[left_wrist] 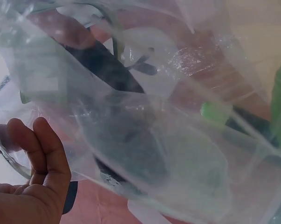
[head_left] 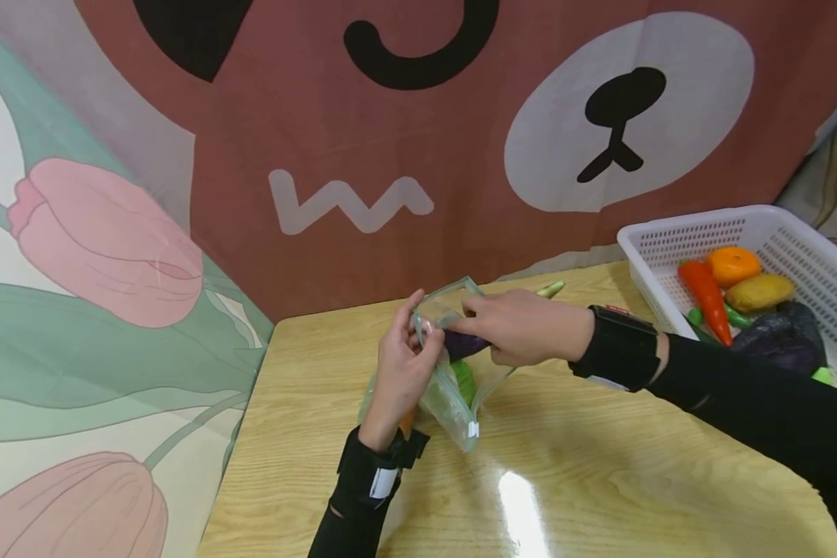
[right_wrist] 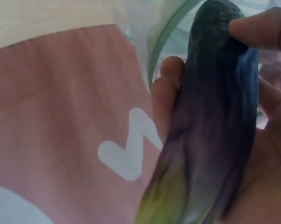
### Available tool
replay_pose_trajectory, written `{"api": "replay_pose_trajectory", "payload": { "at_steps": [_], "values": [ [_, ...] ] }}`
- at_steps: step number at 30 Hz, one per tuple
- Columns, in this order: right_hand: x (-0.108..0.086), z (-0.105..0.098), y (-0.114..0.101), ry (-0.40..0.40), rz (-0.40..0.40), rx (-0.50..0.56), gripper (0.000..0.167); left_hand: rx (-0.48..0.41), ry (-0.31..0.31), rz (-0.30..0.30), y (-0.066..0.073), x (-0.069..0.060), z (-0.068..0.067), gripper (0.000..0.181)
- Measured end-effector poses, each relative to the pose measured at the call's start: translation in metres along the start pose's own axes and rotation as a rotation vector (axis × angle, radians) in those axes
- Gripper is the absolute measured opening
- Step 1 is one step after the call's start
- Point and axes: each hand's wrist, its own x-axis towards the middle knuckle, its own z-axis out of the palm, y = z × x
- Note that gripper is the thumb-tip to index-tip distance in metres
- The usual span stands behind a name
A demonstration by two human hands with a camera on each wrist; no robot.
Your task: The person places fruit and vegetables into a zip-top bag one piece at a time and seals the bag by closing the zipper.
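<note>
My right hand (head_left: 526,325) grips a dark purple eggplant (right_wrist: 219,107) with a yellow-green stem end. The eggplant's rounded tip points into the mouth of a clear zip bag (head_left: 449,403) with a white slider. With thumb and fingers, my left hand (head_left: 406,360) pinches the bag's rim and holds the mouth apart. A green vegetable (head_left: 464,381) shows through the plastic, and in the left wrist view a bright green piece (left_wrist: 215,113) appears behind the film. Something orange (head_left: 408,422) peeks out beside the left wrist; its kind is hidden.
At the right of the wooden table (head_left: 600,465) stands a white perforated basket (head_left: 642,260). In it lie a red pepper (head_left: 706,298), an orange fruit (head_left: 732,266), a yellow oblong piece (head_left: 760,294) and dark purple produce (head_left: 781,341). A printed cloth (head_left: 460,155) hangs behind.
</note>
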Motion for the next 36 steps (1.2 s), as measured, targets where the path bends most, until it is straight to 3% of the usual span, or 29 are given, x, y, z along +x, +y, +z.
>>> {"api": "replay_pose_trajectory", "payload": {
  "at_steps": [5, 13, 18, 22, 24, 28, 32, 36],
  "values": [
    [0.014, 0.011, 0.001, -0.004, -0.005, 0.060, 0.043, 0.010, 0.002, 0.013, 0.000, 0.001, 0.001, 0.054],
    [0.031, 0.028, -0.003, -0.079, 0.008, 0.226, 0.024, 0.037, -0.010, 0.025, 0.002, 0.002, 0.004, 0.053],
    [0.036, 0.034, -0.007, -0.083, -0.002, 0.284, 0.008, 0.022, -0.016, 0.010, 0.017, 0.002, 0.005, 0.054],
    [0.036, 0.036, -0.008, -0.082, 0.008, 0.325, 0.010, 0.031, -0.006, 0.025, 0.033, 0.000, 0.007, 0.052],
    [0.035, 0.036, -0.007, -0.082, 0.004, 0.323, 0.026, 0.028, -0.005, 0.029, 0.036, 0.001, 0.006, 0.051],
    [0.031, 0.033, -0.005, -0.059, -0.023, 0.292, 0.060, 0.010, -0.009, 0.035, 0.025, 0.004, 0.003, 0.052],
    [0.023, 0.023, -0.002, -0.008, -0.052, 0.296, 0.049, 0.007, 0.004, 0.058, 0.005, 0.006, -0.001, 0.052],
    [0.010, 0.007, 0.003, 0.066, -0.045, 0.275, 0.037, 0.009, 0.028, 0.063, 0.000, 0.005, -0.004, 0.052]
  ]
}}
